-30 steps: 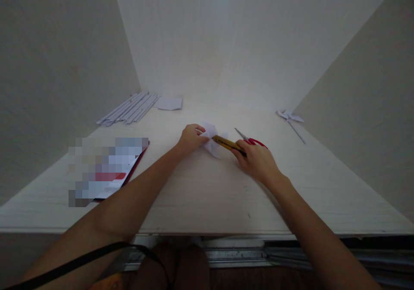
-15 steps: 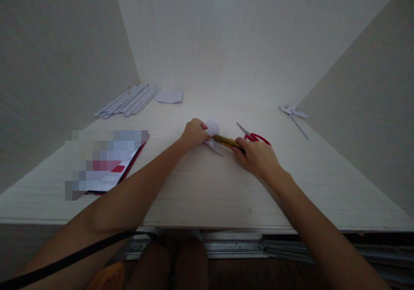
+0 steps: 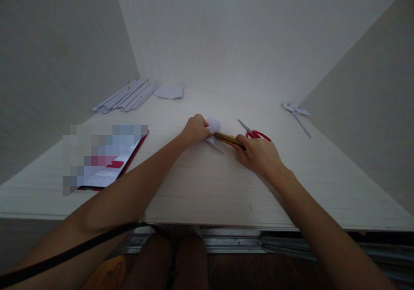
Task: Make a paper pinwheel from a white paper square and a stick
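One flat red-edged device (image 3: 111, 169), its screen too blurred to read, lies left on the pale worktop (image 3: 194, 186); beyond, centrally, the right hand's grip (image 3: 258, 154) clasps a slim yellow tool (image 3: 229, 140) against folded white paper (image 3: 213, 124) pinched in the left hand's grip (image 3: 196, 128).

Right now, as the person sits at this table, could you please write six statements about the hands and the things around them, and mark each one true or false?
1. The right hand holds a yellow tool. True.
2. The red-handled scissors lie on the table near the right hand. True.
3. The left hand holds the red-handled scissors. False: it holds white paper.
4. The tip of the yellow tool points away from the white paper. False: it points at the white paper.
5. A paper pinwheel lies toward the right side of the table. True.
6. The white sticks lie beside the paper pinwheel. False: they lie at the far left of the table.
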A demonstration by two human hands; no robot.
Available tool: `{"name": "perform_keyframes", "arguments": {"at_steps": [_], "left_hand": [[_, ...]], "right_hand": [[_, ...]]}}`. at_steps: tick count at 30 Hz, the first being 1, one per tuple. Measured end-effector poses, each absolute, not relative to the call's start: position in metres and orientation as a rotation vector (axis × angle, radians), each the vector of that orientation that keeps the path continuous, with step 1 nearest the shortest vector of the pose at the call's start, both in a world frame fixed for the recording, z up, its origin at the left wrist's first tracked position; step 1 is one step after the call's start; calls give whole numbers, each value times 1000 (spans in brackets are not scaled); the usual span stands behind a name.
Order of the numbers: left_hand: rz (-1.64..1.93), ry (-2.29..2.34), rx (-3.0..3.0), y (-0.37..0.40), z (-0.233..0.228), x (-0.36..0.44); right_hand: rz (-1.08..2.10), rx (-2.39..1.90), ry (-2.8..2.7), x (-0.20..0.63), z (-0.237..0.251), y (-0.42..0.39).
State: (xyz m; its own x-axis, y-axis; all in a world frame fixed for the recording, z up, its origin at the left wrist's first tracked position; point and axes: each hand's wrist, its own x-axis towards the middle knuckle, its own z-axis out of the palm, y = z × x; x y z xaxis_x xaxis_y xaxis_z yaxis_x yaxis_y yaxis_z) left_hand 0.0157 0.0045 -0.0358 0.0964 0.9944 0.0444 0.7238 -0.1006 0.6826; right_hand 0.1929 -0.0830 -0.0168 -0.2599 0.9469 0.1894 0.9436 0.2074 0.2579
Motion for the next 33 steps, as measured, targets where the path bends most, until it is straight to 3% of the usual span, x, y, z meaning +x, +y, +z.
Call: {"name": "perform_keyframes", "arguments": {"at_steps": [33], "left_hand": [[522, 1729, 2189, -8, -21, 19]], "right_hand": [[498, 1834, 2366, 178, -2, -85]]}}
